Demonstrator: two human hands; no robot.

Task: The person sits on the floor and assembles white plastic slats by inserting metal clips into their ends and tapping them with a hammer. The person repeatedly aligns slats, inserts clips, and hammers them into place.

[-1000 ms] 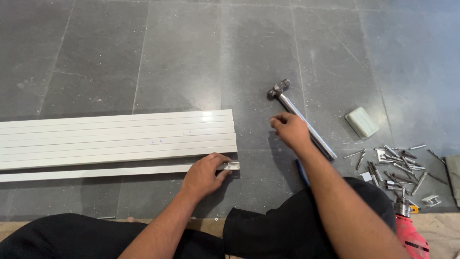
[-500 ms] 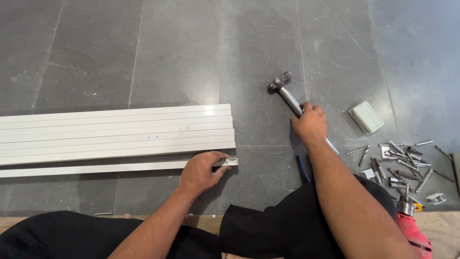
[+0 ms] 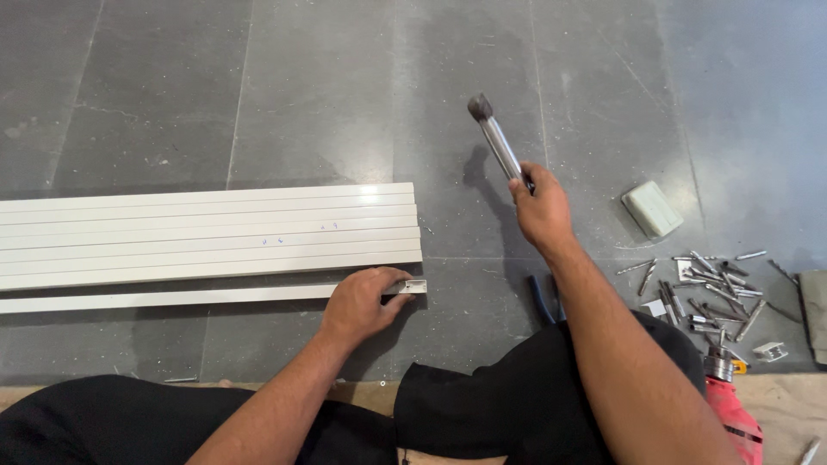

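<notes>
the right hand [image 3: 541, 209] grips a hammer [image 3: 500, 142] raised above the floor, right of the white profile stack [image 3: 207, 232], while the left hand [image 3: 362, 303] pinches the thin strip's [image 3: 172, 298] end, no blow landed yet.

The right hand [image 3: 541, 211], open over the hammer [image 3: 498, 142] 1 second ago, now closes its grip on the handle. The hammer is off the floor [image 3: 319, 86], its head raised above the grip, its shadow cast just beside it.
</notes>
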